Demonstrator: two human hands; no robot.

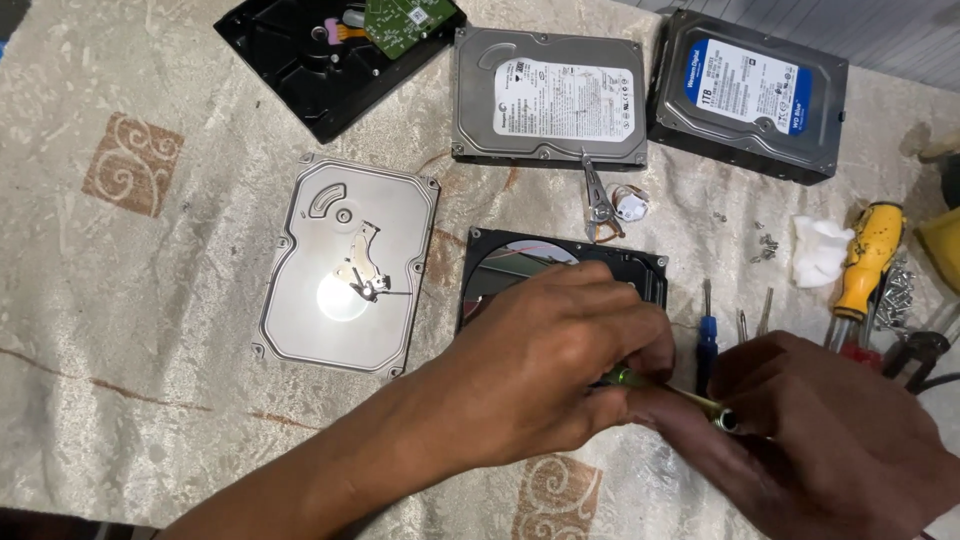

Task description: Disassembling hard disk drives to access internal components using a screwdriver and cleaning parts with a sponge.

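Counter [150, 330]: woven cloth, faint sheen. Lid [345, 265]: bare metal, smooth, glare spot. Open drive [560, 275]: black case, mirror-glossy platter. Closed drives [548, 95]: dull grey metal, paper labels. Screwdriver [868, 258]: yellow plastic handle. Wad [820, 250]: white soft tissue.

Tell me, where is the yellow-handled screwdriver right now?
In the head view, the yellow-handled screwdriver lies at the table's right edge, between a white wad of tissue and a pile of loose screws.

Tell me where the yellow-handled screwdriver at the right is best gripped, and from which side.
Probably the thick yellow handle, taken from above with fingers across it. It lies flat and nearly upright in the picture, its upper half bare; lower down, pliers and loose screws crowd its right side and the white tissue its left.
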